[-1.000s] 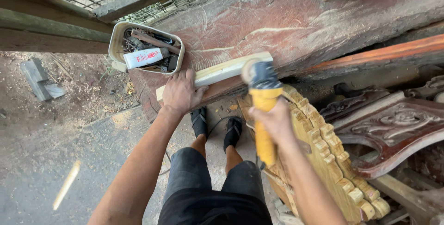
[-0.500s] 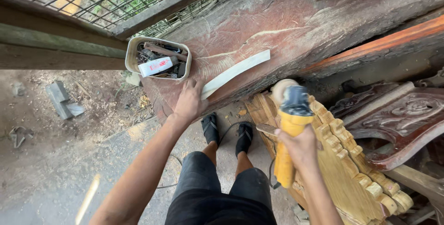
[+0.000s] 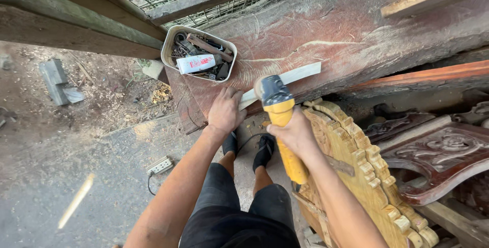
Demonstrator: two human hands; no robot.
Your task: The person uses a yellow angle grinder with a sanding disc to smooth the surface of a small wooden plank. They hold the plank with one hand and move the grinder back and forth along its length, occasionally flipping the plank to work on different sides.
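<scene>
A thick slab [image 3: 326, 39] of reddish wood, matt and rough, with pale scratches across its grain. On it lies a pale, smooth strip [image 3: 285, 81] of light wood. The grinder [image 3: 281, 120] has a glossy yellow plastic body and a dull blue-grey head. The carved panel [image 3: 356, 166] to the right is raw yellowish wood, dusty and matt. Further right, dark carved wood [image 3: 438, 156] looks smoother, with a slight sheen. The tub [image 3: 170, 44] is off-white plastic, grimy. The floor [image 3: 61, 166] is rough grey concrete.
</scene>
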